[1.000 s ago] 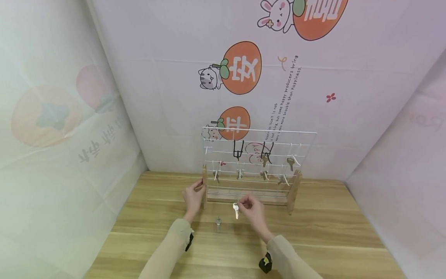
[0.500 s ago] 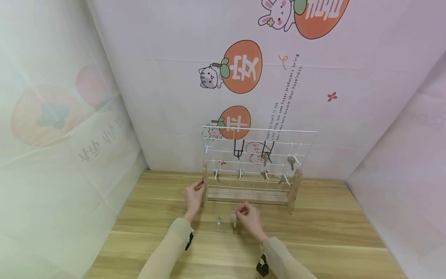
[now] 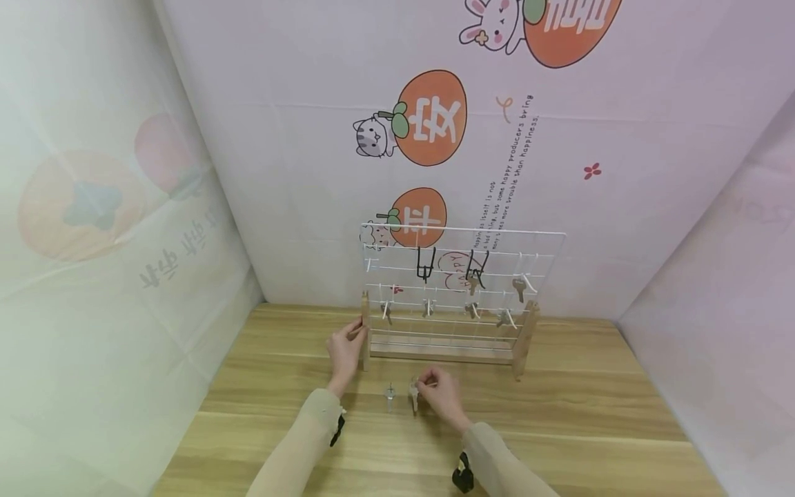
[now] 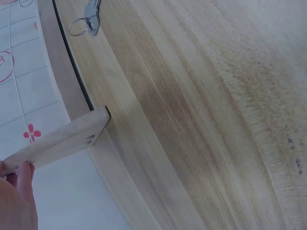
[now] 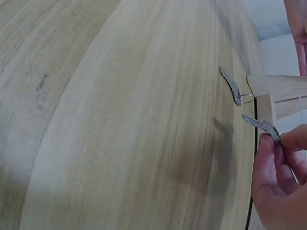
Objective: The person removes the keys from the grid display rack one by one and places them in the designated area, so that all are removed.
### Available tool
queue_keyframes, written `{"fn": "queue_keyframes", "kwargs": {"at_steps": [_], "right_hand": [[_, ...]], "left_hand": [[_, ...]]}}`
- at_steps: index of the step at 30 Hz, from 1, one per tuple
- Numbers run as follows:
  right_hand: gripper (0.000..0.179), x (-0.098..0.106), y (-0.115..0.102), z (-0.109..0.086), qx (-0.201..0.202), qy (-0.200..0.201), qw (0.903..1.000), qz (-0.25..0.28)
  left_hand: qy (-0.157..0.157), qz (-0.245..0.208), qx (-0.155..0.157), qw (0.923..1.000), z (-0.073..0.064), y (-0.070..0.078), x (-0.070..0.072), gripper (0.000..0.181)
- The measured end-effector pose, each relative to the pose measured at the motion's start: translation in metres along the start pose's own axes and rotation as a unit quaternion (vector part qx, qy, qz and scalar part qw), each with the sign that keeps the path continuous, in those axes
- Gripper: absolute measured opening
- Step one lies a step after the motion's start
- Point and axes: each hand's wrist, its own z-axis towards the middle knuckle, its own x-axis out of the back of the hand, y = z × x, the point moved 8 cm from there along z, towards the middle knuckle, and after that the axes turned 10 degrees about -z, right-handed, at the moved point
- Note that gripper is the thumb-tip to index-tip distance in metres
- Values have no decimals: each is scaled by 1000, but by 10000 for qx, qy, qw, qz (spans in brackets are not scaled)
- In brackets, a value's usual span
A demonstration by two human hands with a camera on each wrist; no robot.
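Observation:
My left hand (image 3: 344,353) grips the left wooden post (image 4: 72,139) of a white wire rack, with the post between thumb and fingers. In front of the rack my right hand (image 3: 444,397) pinches a silver key (image 5: 261,124) by its head. The blade points away from the fingertips, and in the head view it hangs down just over the table. Another key (image 5: 232,88) with a thin ring lies on the tabletop to the left of the held one. Part of the left hand is cut off in the left wrist view.
Several keys hang from white hooks on the rack, among them a bronze-toned key (image 3: 519,288) at the right. Two black hooks sit higher up, one of them bare (image 3: 425,266). Behind the rack is a printed cloth wall (image 3: 298,207); the wooden table (image 3: 559,428) extends in front.
My right hand has come down and slightly left, away from the rack, carrying the key nearer the table. The left hand stays on the post.

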Motion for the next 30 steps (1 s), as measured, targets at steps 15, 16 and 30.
{"fn": "queue_keyframes", "kwargs": {"at_steps": [15, 16, 30], "right_hand": [[5, -11, 9, 11, -178, -99, 9998, -41], [5, -12, 9, 11, -184, -106, 9998, -49], [4, -23, 11, 16, -150, -240, 9996, 73]], "left_hand": [[-23, 8, 60, 10000, 0, 1, 0, 25], [-27, 24, 50, 10000, 0, 1, 0, 25], [1, -34, 121, 9999, 0, 0, 0, 26]]}}
